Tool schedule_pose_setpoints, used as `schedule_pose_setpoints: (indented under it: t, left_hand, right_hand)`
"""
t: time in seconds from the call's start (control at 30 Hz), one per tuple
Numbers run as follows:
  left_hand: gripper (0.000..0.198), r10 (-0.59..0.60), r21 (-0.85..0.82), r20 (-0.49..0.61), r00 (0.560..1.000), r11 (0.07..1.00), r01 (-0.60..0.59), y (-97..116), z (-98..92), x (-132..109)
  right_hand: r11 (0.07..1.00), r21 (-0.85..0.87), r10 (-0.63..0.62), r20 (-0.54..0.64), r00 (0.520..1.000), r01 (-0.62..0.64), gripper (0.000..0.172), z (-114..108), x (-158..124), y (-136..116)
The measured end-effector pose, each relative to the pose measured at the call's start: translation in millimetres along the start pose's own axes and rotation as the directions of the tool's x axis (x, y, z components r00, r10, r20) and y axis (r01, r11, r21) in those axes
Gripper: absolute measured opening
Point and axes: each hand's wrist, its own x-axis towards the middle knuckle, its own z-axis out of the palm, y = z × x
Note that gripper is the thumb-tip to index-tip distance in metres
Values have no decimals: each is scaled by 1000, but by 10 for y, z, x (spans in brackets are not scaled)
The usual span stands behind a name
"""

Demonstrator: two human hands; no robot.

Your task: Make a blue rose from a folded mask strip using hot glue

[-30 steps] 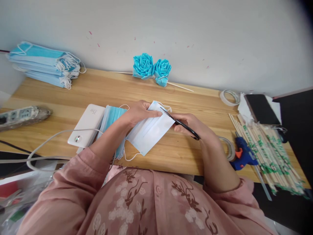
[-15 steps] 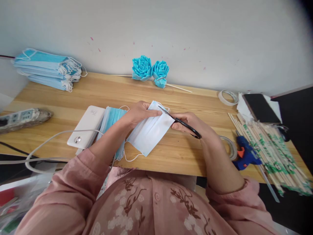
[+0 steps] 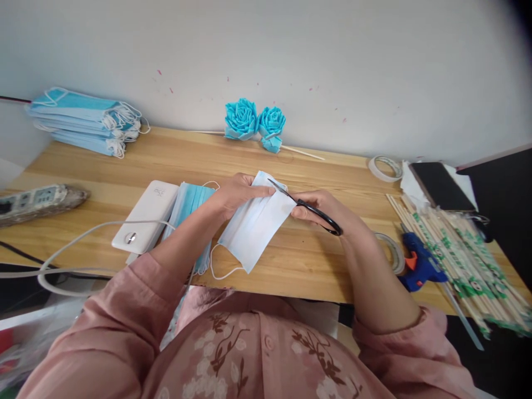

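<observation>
My left hand (image 3: 239, 194) pinches the upper edge of a pale blue face mask (image 3: 260, 224), thumb lying over its white-looking face. An ear loop hangs in a curve from the mask's lower end. In my right hand (image 3: 313, 206) is a pair of black-handled scissors (image 3: 320, 213), the fingers closed round the handles. Its blades point up and left across the mask's far edge, close to my left thumb. Beneath my left forearm lie more blue masks (image 3: 193, 194), partly covered, beside a white power bank (image 3: 145, 213).
Two blue mask-cloth roses (image 3: 241, 119) on sticks lie by the wall. A mask stack (image 3: 83, 122) stands far left, near a power strip (image 3: 41, 199). On the right are tape (image 3: 384, 168), a phone (image 3: 440, 185), a blue glue gun (image 3: 419, 263) and wrapped wooden sticks (image 3: 465, 255).
The mask's lower end has swung slightly down, and the ear loop at its far edge shows less. Both hands keep almost the same place; the whole view has shifted a little.
</observation>
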Motion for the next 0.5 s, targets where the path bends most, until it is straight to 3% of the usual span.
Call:
schedule_pose_setpoints:
  t: [0.5]
  left_hand:
    - [16,-23,33,-12,1000,999,24,42,5,-4]
  right_hand:
    - [999,37,-1,24,1000,0,57,8,14,73]
